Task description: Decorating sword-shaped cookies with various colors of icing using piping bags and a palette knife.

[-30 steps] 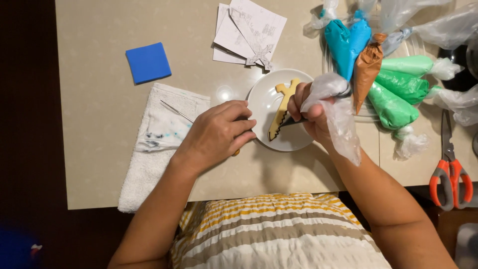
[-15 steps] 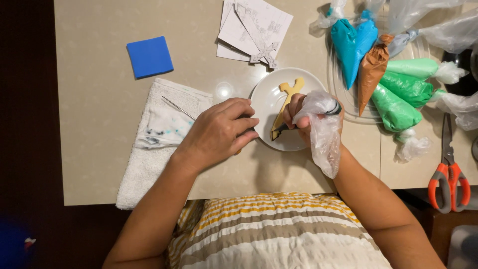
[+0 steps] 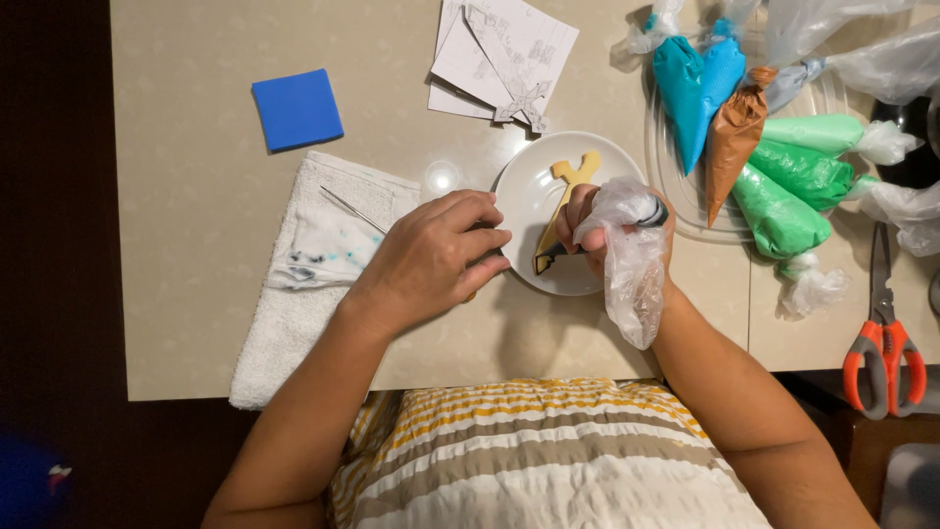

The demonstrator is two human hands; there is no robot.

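Right hand point(image 3: 597, 220) is gripping a clear piping bag point(image 3: 627, 250), fingers clenched around its upper part; the loose end of the bag is trailing down over the wrist. The bag's tip is hidden behind the fingers, so contact with the cookie cannot be told. The hand is sitting over the right half of a small white plate point(image 3: 529, 186).

Left hand point(image 3: 436, 260) is lying palm down at the plate's left rim, fingers curled and touching the edge. Whether it is pinching anything underneath cannot be told.

On the plate a pale yellow cookie point(image 3: 571, 181) is lying at a slant, its forked top end pointing up and away, its lower end dark-edged near the right fingers.

Left of the plate, a white towel point(image 3: 294, 294) with blue-green smears is lying under the left wrist; a thin metal needle tool point(image 3: 351, 209) is resting on it.

Farther out: a blue square pad point(image 3: 297, 108) above the towel, folded paper cutouts point(image 3: 499, 54) above the plate, and a clear tray point(image 3: 676, 186) to the right holding blue, brown and green icing bags point(image 3: 774, 167). Orange-handled scissors point(image 3: 881, 343) are lying at the far right table edge.
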